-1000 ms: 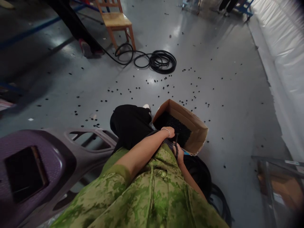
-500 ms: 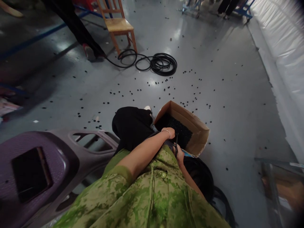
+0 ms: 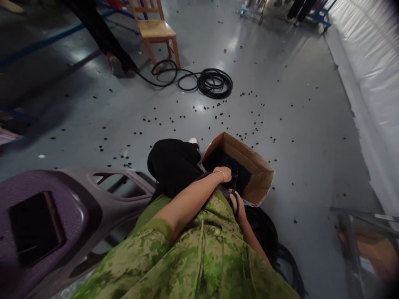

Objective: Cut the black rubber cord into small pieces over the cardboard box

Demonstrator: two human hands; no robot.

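One bare left hand, with a thin silver bracelet at the wrist, is just below the centre of the frame. Its fingers curl inward, but I cannot tell whether they are clamped on anything. Just below and to the right, the bare right hand is closed around a black looped tool that looks like scissors. Both hands are at the near edge of an open brown cardboard box, which holds a mass of small black pieces.

To the left of the box is a bent knee in black trousers. A dark flat phone lies on a purple plastic stool at lower left. Similar black bits dot the smooth grey floor. At upper centre, a coiled black hose lies near a light wooden chair; another person's black-trousered leg shows at upper left.
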